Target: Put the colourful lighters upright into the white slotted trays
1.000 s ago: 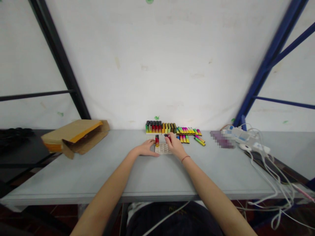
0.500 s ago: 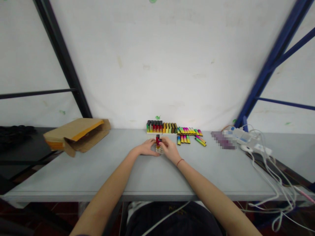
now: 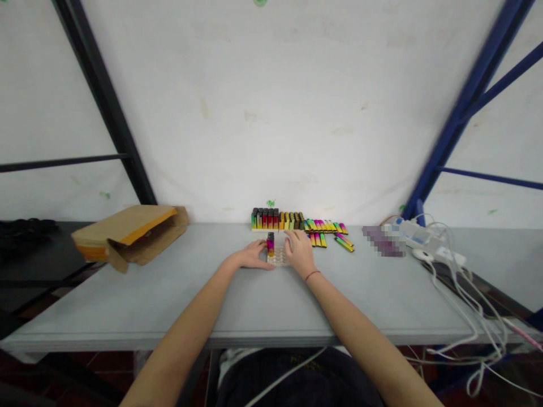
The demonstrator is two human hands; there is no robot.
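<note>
A pale, see-through tray with small round sockets [image 3: 280, 258] lies on the table between my hands. Upright lighters with black tops and pink-to-yellow bodies [image 3: 270, 245] stand in its left end; how many are lined up there is hard to tell. My left hand [image 3: 253, 255] grips the tray's left end, thumb along the near corner and fingers beside the lighters. Over the tray's right side is my right hand [image 3: 301, 254], fingers apart with nothing visible in them. It partly covers the tray and the nearest loose lighters.
Behind the tray, a block of upright red and green lighters [image 3: 265, 219] adjoins a yellow group [image 3: 292, 220]. Loose multicoloured lighters [image 3: 324, 226] lie to the right. An opened cardboard box [image 3: 127, 226] sits left; a power strip [image 3: 419, 234] and tangled white cables [image 3: 479, 305] lie right.
My right hand has let go of a lighter at the tray's left end and moved right, its fingers opening. The lighter stays upright there. My left hand remains in place.
</note>
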